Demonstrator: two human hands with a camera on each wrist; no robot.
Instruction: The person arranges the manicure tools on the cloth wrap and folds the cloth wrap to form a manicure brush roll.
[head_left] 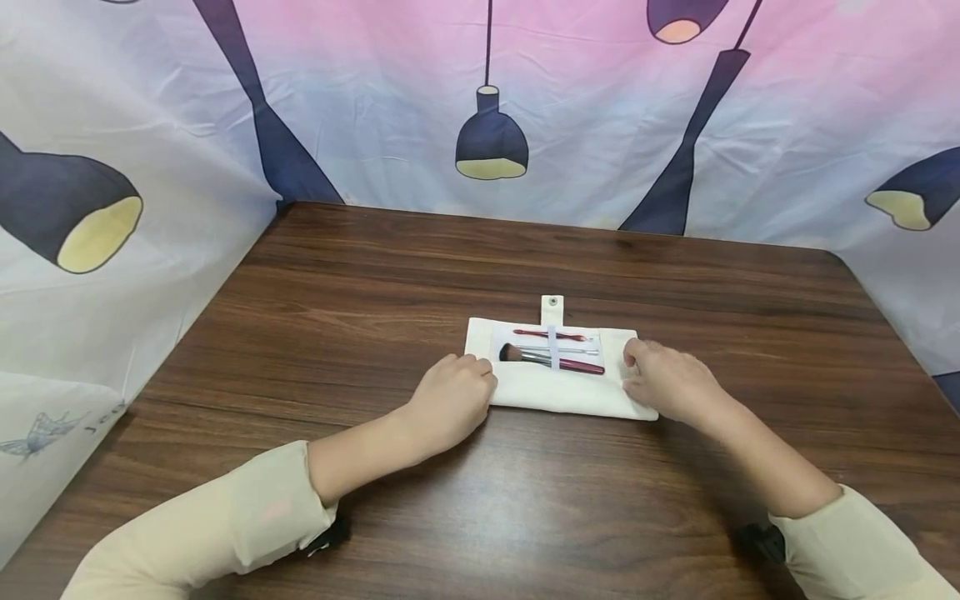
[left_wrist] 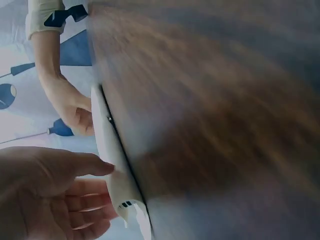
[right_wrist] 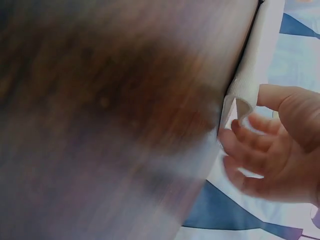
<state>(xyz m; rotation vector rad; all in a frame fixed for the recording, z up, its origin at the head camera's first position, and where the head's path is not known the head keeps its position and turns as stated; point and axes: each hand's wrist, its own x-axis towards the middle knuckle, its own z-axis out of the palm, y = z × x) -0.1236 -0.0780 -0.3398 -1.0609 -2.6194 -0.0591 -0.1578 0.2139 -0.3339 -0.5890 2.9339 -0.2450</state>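
A cream fabric brush roll (head_left: 555,400) lies on the table, its near edge folded over toward the back. Inside it show a makeup brush (head_left: 581,366) with a dark red handle, a thin red tool (head_left: 551,335) and a slim silvery tool (head_left: 588,351), all under a pale elastic band. My left hand (head_left: 455,400) grips the roll's left end, thumb on the near fold and fingers on the far side. At the right end, my right hand (head_left: 672,379) pinches the fold, with thumb and fingers on either side; its lower fingers are curled and partly blurred.
A tab with a metal snap (head_left: 552,307) sticks out from the roll's far edge. The dark wooden table (head_left: 375,283) meets a lamp-printed cloth (head_left: 405,125) at the back and sides. Dark wrist devices sit at both sleeve cuffs.
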